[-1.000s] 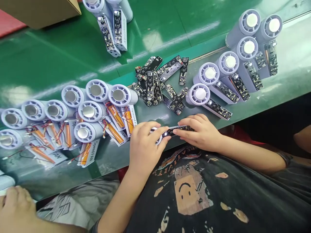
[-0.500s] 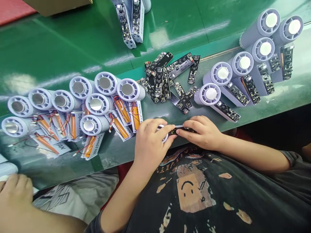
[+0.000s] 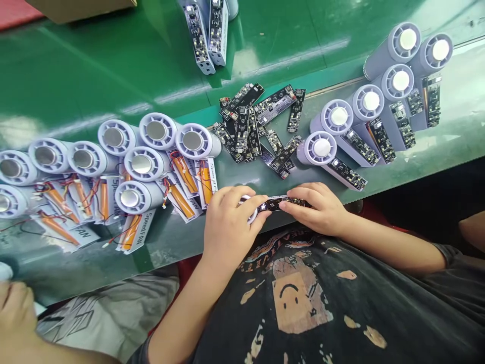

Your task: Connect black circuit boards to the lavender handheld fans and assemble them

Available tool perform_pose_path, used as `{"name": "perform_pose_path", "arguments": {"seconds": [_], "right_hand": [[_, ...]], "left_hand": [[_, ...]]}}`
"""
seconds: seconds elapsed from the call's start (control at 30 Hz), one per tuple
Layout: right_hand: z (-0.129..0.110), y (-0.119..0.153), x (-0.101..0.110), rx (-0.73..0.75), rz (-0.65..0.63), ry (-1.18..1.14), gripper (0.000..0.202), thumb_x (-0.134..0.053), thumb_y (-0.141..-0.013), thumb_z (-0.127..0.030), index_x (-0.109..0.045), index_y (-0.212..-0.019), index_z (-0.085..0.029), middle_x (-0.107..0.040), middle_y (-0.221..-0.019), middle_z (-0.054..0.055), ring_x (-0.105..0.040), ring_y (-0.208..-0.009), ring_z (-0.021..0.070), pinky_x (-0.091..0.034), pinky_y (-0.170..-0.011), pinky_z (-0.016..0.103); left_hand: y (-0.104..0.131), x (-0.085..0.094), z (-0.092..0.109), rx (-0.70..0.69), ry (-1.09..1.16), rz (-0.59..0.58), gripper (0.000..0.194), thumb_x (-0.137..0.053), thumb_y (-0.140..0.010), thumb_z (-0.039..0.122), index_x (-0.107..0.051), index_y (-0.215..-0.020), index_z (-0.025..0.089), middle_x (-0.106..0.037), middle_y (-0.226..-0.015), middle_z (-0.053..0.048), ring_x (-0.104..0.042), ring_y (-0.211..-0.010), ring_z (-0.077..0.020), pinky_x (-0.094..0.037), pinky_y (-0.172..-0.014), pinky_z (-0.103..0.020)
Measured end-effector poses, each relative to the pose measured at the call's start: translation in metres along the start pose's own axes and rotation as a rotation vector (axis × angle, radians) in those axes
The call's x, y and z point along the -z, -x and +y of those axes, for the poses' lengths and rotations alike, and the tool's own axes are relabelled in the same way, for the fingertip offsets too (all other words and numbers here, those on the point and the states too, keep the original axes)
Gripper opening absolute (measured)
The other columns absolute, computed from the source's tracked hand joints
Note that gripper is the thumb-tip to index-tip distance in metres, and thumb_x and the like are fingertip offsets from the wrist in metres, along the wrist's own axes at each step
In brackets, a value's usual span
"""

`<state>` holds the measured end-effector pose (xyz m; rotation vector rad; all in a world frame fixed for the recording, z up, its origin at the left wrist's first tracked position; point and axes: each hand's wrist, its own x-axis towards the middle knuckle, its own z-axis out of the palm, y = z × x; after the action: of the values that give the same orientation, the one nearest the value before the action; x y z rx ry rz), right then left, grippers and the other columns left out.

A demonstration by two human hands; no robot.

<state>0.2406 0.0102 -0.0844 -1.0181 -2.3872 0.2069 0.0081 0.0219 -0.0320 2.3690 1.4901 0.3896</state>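
Observation:
My left hand [image 3: 231, 227] is wrapped round the round head of a lavender fan unit, whose white rim shows between the fingers. My right hand [image 3: 318, 207] grips the handle end of the same unit, thumb and fingers on either side. Between the two hands a black circuit board [image 3: 273, 203] lies along the handle, face up. Just beyond them is a loose pile of black circuit boards [image 3: 242, 129]. To the right stands a fan unit with a board in its handle [image 3: 346, 173]; several similar ones are behind it.
Several fan units with orange batteries [image 3: 184, 169] and loose wires fill the left. Two units [image 3: 217, 35] stand at the top, near a cardboard box [image 3: 83, 7]. Another person's hand [image 3: 17, 308] is at the lower left, beyond the table edge [image 3: 166, 260].
The view has shifted slightly, so the fan units sit further left in the picture. More of the circuit board shows between my hands, which still hold the same unit.

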Motion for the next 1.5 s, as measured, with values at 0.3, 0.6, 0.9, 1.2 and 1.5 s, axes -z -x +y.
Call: {"name": "perform_pose_path", "arguments": {"seconds": [0.3,0.6,0.9,1.2,1.5], "right_hand": [[0.002,0.002,-0.006,0.002,0.01,-0.109,0.038,-0.059,-0.091,-0.014,-0.064,-0.126,-0.03,-0.064,-0.108,0.007,-0.056,-0.099,0.0192,-0.051,-0.081,0.034],[0.001,0.004,-0.006,0.025,0.022,-0.038,0.036,-0.059,-0.091,-0.015,-0.064,-0.125,-0.028,-0.064,-0.109,0.007,-0.055,-0.103,0.0199,-0.051,-0.083,0.034],[0.0,0.007,-0.009,-0.004,0.016,-0.052,0.041,-0.061,-0.09,-0.017,-0.062,-0.128,-0.031,-0.064,-0.11,0.007,-0.056,-0.104,0.0204,-0.05,-0.083,0.035],[0.0,0.003,-0.006,0.028,0.037,0.004,0.034,-0.059,-0.091,-0.015,-0.064,-0.122,-0.026,-0.062,-0.107,0.007,-0.056,-0.1,0.0197,-0.049,-0.08,0.032],[-0.006,-0.007,-0.005,0.004,-0.015,0.051,0.038,-0.059,-0.09,-0.018,-0.063,-0.124,-0.035,-0.058,-0.105,0.005,-0.052,-0.097,0.0198,-0.044,-0.076,0.032]], "left_hand": [[0.0,0.0,0.001,0.015,0.009,-0.003,0.017,-0.066,-0.088,0.03,-0.073,-0.102,0.025,-0.067,-0.103,-0.007,-0.058,-0.097,-0.0258,-0.048,-0.091,-0.045],[-0.001,0.001,0.001,0.007,-0.003,-0.005,0.017,-0.067,-0.086,0.029,-0.073,-0.101,0.023,-0.067,-0.103,-0.007,-0.057,-0.097,-0.0266,-0.048,-0.09,-0.045],[0.001,-0.001,0.002,0.022,0.0,0.0,0.017,-0.067,-0.087,0.029,-0.073,-0.102,0.024,-0.067,-0.103,-0.007,-0.058,-0.097,-0.0259,-0.047,-0.09,-0.045],[0.001,0.0,0.001,0.011,-0.008,-0.001,0.016,-0.065,-0.089,0.031,-0.073,-0.101,0.024,-0.067,-0.104,-0.007,-0.057,-0.097,-0.0258,-0.046,-0.09,-0.044],[0.0,0.0,0.002,0.007,-0.012,-0.003,0.016,-0.065,-0.088,0.029,-0.073,-0.101,0.023,-0.067,-0.103,-0.007,-0.058,-0.096,-0.0254,-0.047,-0.089,-0.043]]}}
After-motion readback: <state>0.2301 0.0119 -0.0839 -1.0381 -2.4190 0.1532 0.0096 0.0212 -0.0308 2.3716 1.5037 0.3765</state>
